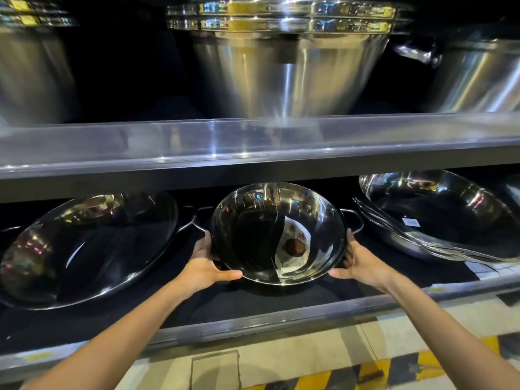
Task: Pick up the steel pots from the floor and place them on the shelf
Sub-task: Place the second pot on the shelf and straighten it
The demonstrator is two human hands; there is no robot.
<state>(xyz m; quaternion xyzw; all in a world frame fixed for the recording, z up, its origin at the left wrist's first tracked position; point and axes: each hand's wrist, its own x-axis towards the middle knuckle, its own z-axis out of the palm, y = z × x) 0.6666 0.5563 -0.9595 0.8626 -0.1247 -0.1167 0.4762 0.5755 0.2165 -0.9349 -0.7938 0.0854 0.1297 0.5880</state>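
Presently we note, from the left, a large steel wok (87,249) leaning tilted on the lower shelf (253,313), its loop handle toward the middle. Just beside it our left hand (204,266) is clamped on the left rim of the steel pot (278,233), thumb stretched along the lower edge, fingers behind the bowl. The pot is a shiny two-handled wok-shaped pan, tilted with its opening toward us and its lower edge down at the dark shelf lining; whether it rests fully there we cannot tell. A paper label (292,249) with red characters lies inside it. Our right hand (361,263) is closed on the right rim in the same manner, thumb low, fingers behind. Right of that, a stack of nested woks (439,218) leans on the same shelf, a small white tag in the top one. On the upper shelf (253,142) stand a steel pot at far left (31,71), a large stacked steel basin (284,66) in the middle and a handled pot (478,74) at right. Below, the floor (281,364) shows yellow and black stripes.
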